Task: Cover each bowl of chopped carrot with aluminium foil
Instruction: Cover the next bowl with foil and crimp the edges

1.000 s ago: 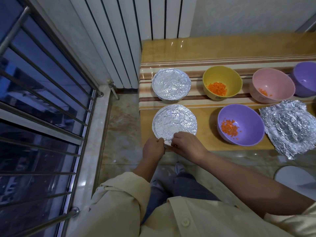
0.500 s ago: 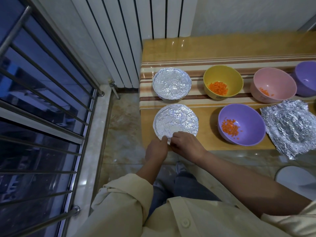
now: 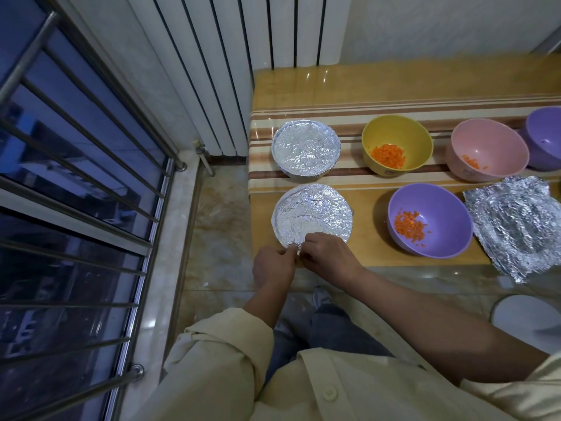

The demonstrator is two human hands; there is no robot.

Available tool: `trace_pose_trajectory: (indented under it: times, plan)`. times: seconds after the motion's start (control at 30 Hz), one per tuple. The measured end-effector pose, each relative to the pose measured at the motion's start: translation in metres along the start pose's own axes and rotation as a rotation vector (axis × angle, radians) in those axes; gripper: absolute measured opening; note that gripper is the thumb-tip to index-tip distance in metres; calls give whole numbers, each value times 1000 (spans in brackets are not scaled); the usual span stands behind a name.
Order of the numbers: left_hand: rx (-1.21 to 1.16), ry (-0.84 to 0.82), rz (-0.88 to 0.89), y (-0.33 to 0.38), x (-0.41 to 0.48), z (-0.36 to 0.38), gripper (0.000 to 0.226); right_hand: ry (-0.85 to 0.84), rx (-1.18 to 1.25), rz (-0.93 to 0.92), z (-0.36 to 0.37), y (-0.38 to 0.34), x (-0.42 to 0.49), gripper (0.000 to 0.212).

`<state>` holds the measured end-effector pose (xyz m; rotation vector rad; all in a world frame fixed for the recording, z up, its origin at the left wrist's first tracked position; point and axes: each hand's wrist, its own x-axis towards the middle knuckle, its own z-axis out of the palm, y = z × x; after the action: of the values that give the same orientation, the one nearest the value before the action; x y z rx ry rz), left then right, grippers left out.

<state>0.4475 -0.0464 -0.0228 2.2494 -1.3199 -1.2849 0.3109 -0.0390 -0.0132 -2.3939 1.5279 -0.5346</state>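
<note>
At six o'clock of the near covered bowl (image 3: 312, 218), our left hand (image 3: 273, 267) and right hand (image 3: 329, 255) both pinch its foil (image 3: 293, 238) with curled fingers.

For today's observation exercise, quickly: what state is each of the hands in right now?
Left hand: closed, pinching the front rim of the near foil cover.
Right hand: closed, pinching the same rim right beside it.

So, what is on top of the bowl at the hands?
Crumpled foil covers it fully; the left hand and right hand pinch its near edge. Its contents are hidden.
</note>
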Motion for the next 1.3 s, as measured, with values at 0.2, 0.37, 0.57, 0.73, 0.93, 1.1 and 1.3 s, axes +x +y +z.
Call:
trace_pose_trajectory:
  times: [0.2,0.37,0.57,0.73,0.93,1.1,1.3]
  plan:
    - [-61,-2,-44,3,5,-1,48,1,19,50,4,-2,1,19]
    - [-109,103,-28,6,6,-1,38,18,15,51,5,-1,2,17]
    - [-99,133,-16,13,8,-6,27,28,27,62,8,0,2,10]
    - [-201,53,-56,8,9,0,51,19,32,49,4,-1,3,17]
    - [-151,56,-30,13,9,-2,33,29,47,60,4,0,1,19]
    - [-161,57,-50,12,16,-7,46,34,20,7,-6,7,-12,22]
    - [-511,41,-178,12,11,2,31,-2,-11,55,-3,8,-8,22]
